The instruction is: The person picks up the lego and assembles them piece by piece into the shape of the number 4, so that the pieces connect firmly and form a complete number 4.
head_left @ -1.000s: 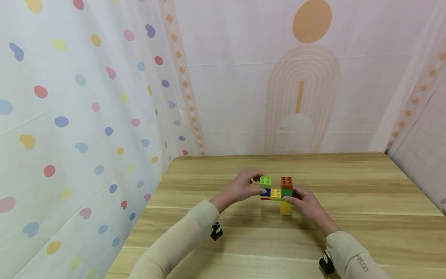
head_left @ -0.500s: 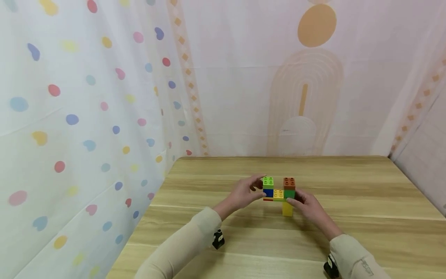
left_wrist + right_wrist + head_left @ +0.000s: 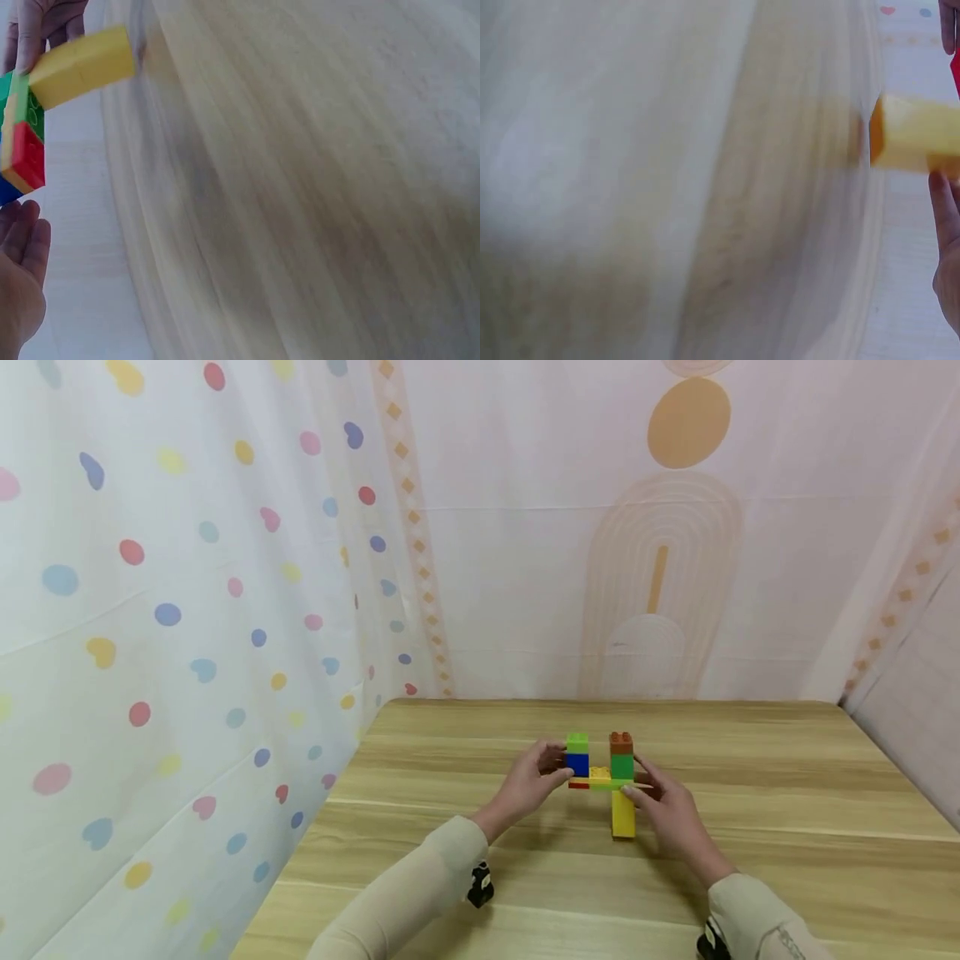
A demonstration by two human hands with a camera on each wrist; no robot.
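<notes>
Both hands hold a toy building-block structure point(image 3: 600, 782) over the table. At its left end, a light green brick point(image 3: 577, 742) sits on a blue brick point(image 3: 577, 765); at its right end, a brown brick point(image 3: 621, 743) tops a green one point(image 3: 622, 767). Low yellow studs point(image 3: 599, 773) lie between, and a red block point(image 3: 28, 156) shows underneath on the left. A yellow leg point(image 3: 623, 814) points down below the right end. My left hand point(image 3: 531, 781) pinches the blue end, thumb in front. My right hand point(image 3: 671, 814) grips the other end, thumb by the leg's top.
The wood-grain table point(image 3: 450, 735) extends around the hands. Behind it hangs a pale curtain point(image 3: 510, 568) with printed arches, and a dotted curtain point(image 3: 202, 693) runs along the left side. Black devices point(image 3: 481, 885) are worn under both wrists.
The structure has tipped back: its top studs show less, and more of the yellow leg's length shows. Both hands keep their hold. The head view has shifted slightly.
</notes>
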